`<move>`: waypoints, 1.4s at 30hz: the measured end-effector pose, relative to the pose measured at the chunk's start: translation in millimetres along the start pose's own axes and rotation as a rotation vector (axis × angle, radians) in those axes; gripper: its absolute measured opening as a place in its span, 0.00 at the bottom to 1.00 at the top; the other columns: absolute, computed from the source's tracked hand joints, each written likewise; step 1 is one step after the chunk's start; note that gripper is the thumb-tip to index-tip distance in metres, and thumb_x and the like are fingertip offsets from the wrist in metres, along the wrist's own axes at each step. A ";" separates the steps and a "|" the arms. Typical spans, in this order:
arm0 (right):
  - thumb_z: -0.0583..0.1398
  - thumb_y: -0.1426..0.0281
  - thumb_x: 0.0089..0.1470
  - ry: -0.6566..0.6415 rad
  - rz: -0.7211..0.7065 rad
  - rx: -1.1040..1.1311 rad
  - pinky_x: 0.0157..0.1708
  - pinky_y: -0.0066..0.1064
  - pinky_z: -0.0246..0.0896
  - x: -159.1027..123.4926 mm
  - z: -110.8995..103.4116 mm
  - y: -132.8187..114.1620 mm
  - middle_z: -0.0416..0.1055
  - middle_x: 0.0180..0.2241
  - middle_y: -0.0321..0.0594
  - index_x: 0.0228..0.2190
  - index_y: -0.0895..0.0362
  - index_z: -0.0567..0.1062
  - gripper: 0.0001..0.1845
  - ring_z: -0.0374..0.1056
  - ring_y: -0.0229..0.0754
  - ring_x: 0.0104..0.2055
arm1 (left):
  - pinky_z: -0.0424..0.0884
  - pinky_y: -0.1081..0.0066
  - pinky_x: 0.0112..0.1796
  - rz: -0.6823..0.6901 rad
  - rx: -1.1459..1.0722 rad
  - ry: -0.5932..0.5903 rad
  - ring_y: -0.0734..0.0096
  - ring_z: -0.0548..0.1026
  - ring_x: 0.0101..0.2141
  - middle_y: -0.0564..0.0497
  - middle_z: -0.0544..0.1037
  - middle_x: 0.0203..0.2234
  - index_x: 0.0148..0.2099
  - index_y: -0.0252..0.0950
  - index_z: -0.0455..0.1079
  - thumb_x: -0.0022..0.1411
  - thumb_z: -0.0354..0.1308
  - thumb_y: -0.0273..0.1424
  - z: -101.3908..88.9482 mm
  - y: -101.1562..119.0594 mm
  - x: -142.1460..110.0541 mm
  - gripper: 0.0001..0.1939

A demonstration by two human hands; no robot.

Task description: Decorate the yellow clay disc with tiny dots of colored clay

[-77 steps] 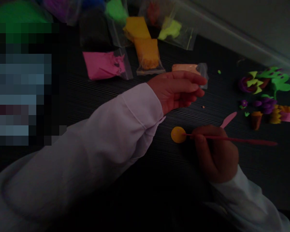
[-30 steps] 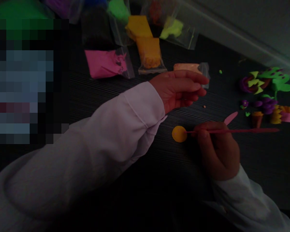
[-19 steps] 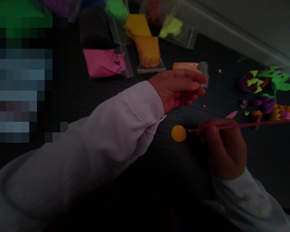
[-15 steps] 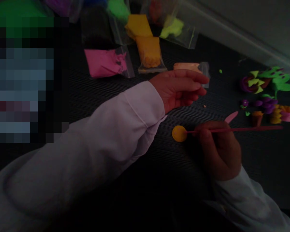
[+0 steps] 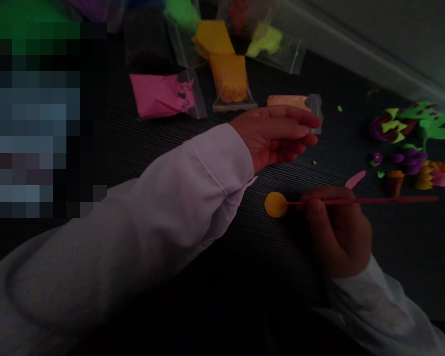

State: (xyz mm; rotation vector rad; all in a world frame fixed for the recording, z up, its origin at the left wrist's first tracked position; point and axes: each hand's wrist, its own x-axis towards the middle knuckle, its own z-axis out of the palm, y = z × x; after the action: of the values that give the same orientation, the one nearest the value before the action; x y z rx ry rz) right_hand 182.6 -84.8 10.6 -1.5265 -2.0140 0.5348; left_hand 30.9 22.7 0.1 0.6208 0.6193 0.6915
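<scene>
A thin pink modelling tool [image 5: 378, 200] is pinched between the thumb and fingers of my right hand [image 5: 339, 230]. Its narrow tip meets the right edge of a flat yellow clay disc [image 5: 276, 204] lying on the dark table. My left hand [image 5: 278, 133] is palm-inward above the table, fingers loosely extended and holding nothing. Just behind its fingers is a bag of peach clay [image 5: 287, 102], partly hidden by them. A flat pink pointed piece [image 5: 356, 179] shows beyond my right hand, its lower end hidden by the knuckles.
Bags of pink clay [image 5: 157, 95], orange clay [image 5: 229, 76] and yellow-green clay [image 5: 266, 43] lie at the back. Small clay models stand at the right, among them purple grapes [image 5: 411, 160] and a brown pot [image 5: 395, 183]. A pale ledge [image 5: 337, 44] borders the table's far side.
The tool's far end has dipped slightly and shifted a little right, with my right hand. Its tip remains at the disc's edge. My left hand looks unchanged.
</scene>
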 end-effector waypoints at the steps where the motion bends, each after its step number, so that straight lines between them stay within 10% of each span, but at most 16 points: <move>1: 0.52 0.75 0.49 -0.013 -0.027 -0.030 0.29 0.26 0.60 0.7 0.2 -0.6 0.66 0.28 0.36 0.32 0.58 0.66 0.05 0.63 0.33 0.29 | 0.63 0.78 0.28 -0.005 -0.001 0.002 0.83 0.68 0.23 0.54 0.72 0.22 0.33 0.32 0.67 0.49 0.53 0.23 0.0 0.1 0.1 0.06; 42: 0.52 0.73 0.50 -0.002 -0.092 -0.154 0.27 0.28 0.61 11.4 11.3 -10.6 0.68 0.26 0.38 0.31 0.57 0.65 0.04 0.66 0.36 0.29 | 0.62 0.80 0.26 0.054 -0.029 -0.011 0.84 0.68 0.22 0.56 0.72 0.21 0.32 0.33 0.68 0.48 0.53 0.22 1.5 -4.3 0.6 0.07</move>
State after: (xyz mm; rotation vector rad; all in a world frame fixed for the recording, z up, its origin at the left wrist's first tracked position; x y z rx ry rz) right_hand 165.2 -76.6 10.5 -1.5123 -2.1575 0.3514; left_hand 34.0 20.1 -2.1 0.6158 0.5829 0.7455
